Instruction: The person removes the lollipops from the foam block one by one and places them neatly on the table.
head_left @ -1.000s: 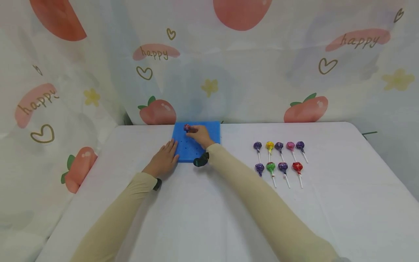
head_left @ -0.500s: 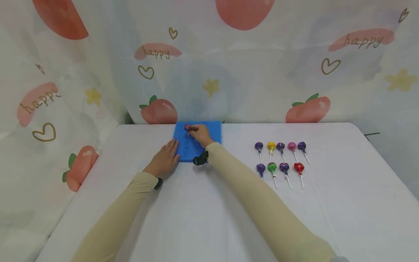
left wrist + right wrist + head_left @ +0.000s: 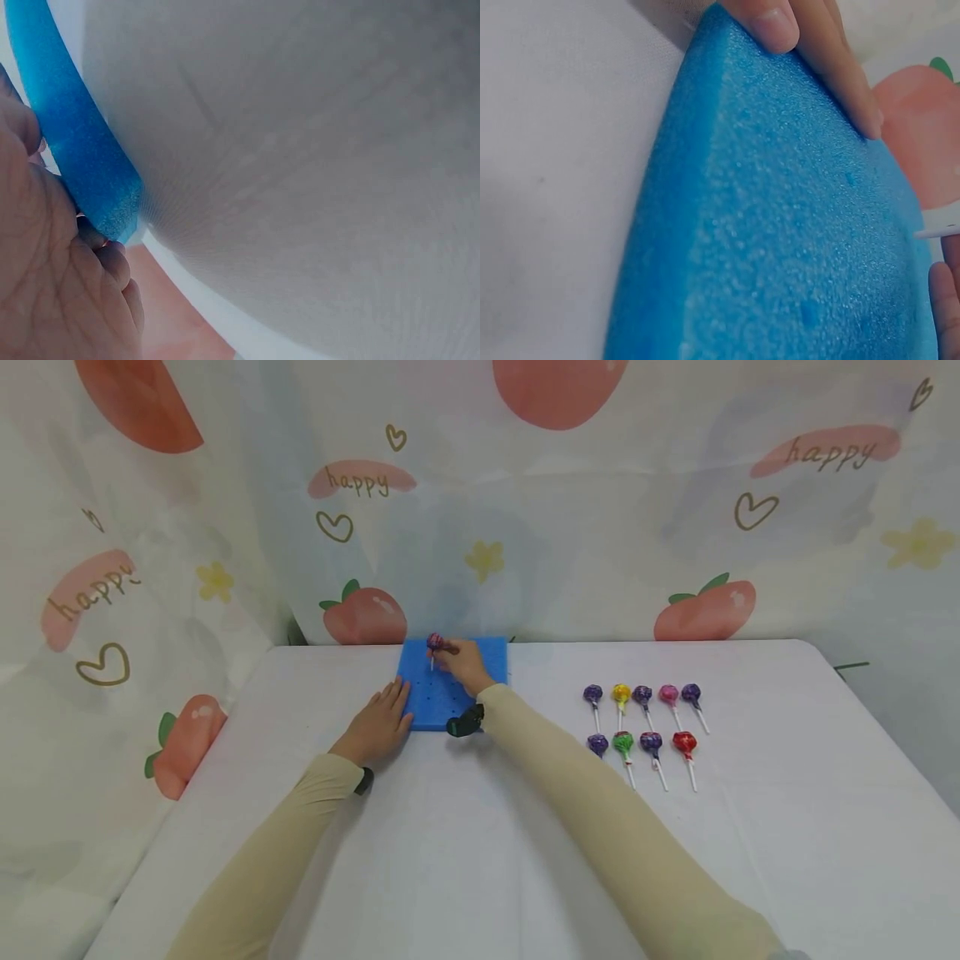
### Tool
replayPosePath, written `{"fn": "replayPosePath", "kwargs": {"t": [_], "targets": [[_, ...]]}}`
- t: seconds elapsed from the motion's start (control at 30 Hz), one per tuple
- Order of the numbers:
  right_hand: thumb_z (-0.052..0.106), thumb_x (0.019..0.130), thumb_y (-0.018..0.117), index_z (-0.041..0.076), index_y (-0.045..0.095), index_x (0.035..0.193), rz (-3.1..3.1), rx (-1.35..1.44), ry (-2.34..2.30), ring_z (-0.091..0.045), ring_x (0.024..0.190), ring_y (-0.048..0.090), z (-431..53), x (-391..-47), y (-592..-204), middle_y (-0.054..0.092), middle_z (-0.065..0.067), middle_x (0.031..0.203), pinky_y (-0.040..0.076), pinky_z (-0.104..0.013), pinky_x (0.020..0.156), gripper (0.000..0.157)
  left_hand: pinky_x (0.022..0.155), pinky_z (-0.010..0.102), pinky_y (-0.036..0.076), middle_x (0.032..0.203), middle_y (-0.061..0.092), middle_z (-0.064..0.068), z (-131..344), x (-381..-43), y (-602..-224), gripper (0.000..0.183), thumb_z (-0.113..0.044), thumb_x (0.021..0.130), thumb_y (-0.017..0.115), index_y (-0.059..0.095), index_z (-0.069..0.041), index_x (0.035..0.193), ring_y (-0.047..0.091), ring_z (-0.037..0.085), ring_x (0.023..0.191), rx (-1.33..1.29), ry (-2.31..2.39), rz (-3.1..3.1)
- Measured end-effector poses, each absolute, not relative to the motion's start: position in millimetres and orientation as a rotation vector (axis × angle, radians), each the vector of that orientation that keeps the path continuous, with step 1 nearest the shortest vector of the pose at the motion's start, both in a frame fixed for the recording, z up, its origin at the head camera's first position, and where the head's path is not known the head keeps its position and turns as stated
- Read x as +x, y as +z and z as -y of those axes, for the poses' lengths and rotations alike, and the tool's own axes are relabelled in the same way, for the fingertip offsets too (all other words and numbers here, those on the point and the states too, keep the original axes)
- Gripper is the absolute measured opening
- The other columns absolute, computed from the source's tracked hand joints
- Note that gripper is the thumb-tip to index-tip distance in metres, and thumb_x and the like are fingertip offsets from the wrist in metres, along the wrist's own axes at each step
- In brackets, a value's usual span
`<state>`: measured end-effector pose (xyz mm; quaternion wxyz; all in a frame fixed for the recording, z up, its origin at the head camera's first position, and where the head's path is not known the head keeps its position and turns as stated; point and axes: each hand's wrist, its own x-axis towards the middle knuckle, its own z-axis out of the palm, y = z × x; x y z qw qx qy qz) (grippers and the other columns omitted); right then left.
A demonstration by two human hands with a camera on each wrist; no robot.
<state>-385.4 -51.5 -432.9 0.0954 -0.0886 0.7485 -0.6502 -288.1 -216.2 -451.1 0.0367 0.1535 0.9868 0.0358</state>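
Observation:
A blue foam board [image 3: 442, 714] dotted with small holes lies at the table's far edge. My left hand [image 3: 375, 724] rests along its left edge with fingers fairly straight; in the left wrist view the palm [image 3: 56, 277] is beside the foam. Over the board's back left part, my right hand [image 3: 462, 664] pinches a purple-and-red lollipop [image 3: 434, 642], upright, stick down. The right wrist view catches the white stick [image 3: 934, 234] near the foam surface, with the right fingertips [image 3: 943, 296] beside it. Whether the stick's tip is in a hole, I cannot tell.
Right of the arms, two rows of wrapped lollipops lie on the white table [image 3: 420, 860], among them a yellow one [image 3: 621, 693], a green one [image 3: 623, 742] and a red one [image 3: 684, 742]. A printed curtain [image 3: 555, 543] hangs behind.
My right hand has raised the lollipop slightly and shifted it a little right, so more of its white stick shows. The left hand stays on the board's edge.

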Motion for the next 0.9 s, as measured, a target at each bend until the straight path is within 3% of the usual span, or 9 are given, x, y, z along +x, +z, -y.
{"fn": "replayPosePath", "kwargs": {"t": [0.4,0.9], "targets": [[0.008,0.095,0.052,-0.005,0.059,0.121,-2.091,-0.336,-1.992,-0.033,0.108,0.063,35.1,-372.2,-417.7,0.064,-0.026,0.116,0.055,-0.035,0.089,0.03,0.118,0.048,0.019,0.156,0.014,0.024,213.7,-288.1,-453.0,0.059,-0.029,0.102,0.032,0.016,0.006,0.148,0.017,0.036,0.145,0.487,0.109,-3.033],[0.008,0.096,0.05,-0.009,0.056,0.12,-2.099,-0.606,-1.765,-0.031,0.104,0.065,-12.7,-327.2,-388.6,0.061,-0.03,0.117,0.053,-0.043,0.092,0.03,0.119,0.048,0.016,0.156,0.011,0.023,214.1,-284.3,-447.1,0.061,-0.03,0.102,0.031,0.013,0.005,0.148,0.013,0.036,0.145,0.449,0.112,-3.006]]}}
